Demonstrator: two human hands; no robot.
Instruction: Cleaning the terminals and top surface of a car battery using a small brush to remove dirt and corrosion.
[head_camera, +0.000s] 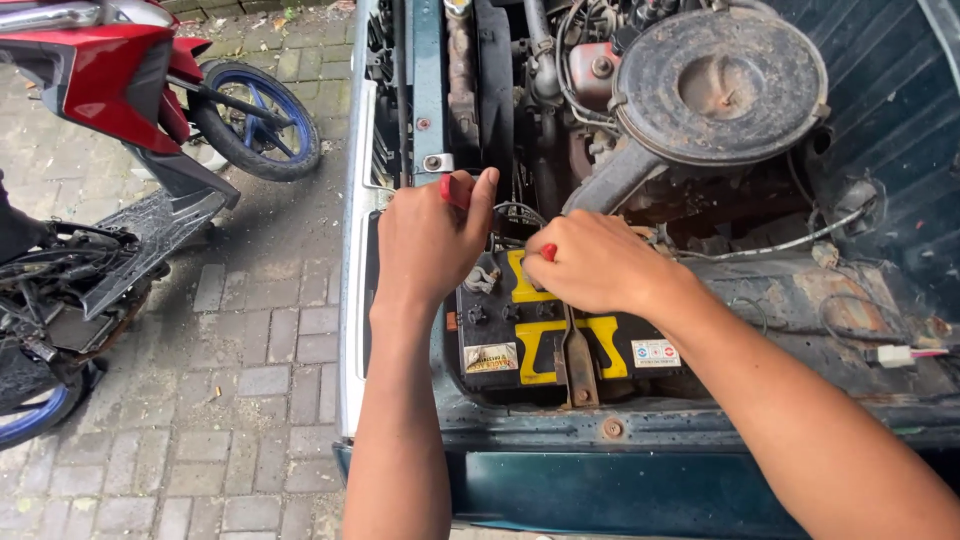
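A black car battery (500, 345) with yellow markings sits in the open engine bay of a dark green car. My left hand (432, 240) is closed on a red-handled tool (447, 187) over the battery's far left corner, by a terminal clamp (482, 278). My right hand (590, 262) grips another red-handled tool (548, 252) above the battery's top. A rusty metal hold-down bracket (577, 358) crosses the battery's front side. What the tool tips touch is hidden under my hands.
A large round rusty air cleaner housing (720, 85) stands behind the battery, with hoses and wires around it. A white connector (895, 355) lies at the right. A red motorcycle (110, 80) is parked on the brick paving (260, 400) to the left.
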